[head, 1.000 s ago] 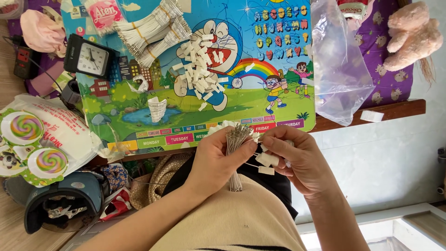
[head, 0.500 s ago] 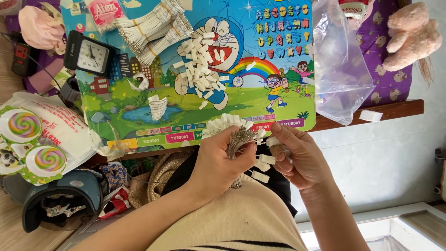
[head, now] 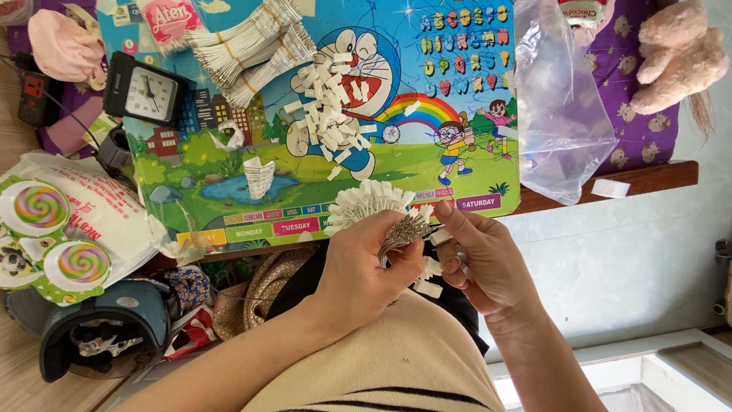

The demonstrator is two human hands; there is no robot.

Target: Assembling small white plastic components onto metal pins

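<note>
the left hand [head: 366, 263] is clamped around a bunch of small white paper tags [head: 370, 202] on thin strings, just below the middle of the frame, the tags fanned out above the fist. the right hand [head: 480, 259] sits just beside it, thumb and forefinger pinched together on one tag at the bunch's edge, with a few loose tags [head: 428, 278] tucked under its fingers. working it well seems to call for a firm left grip near the string ends, so only one tag is teased free without dragging its neighbours.

above, a colourful cartoon board [head: 320, 114] carries a heap of loose white tags [head: 332, 107] at centre and banded tag bundles [head: 244, 49] at upper left. a black square clock [head: 145, 91] stands left. a clear plastic bag [head: 560, 107] lies upper right. white packets with swirl lollipop prints [head: 53, 229] lie at left.
</note>
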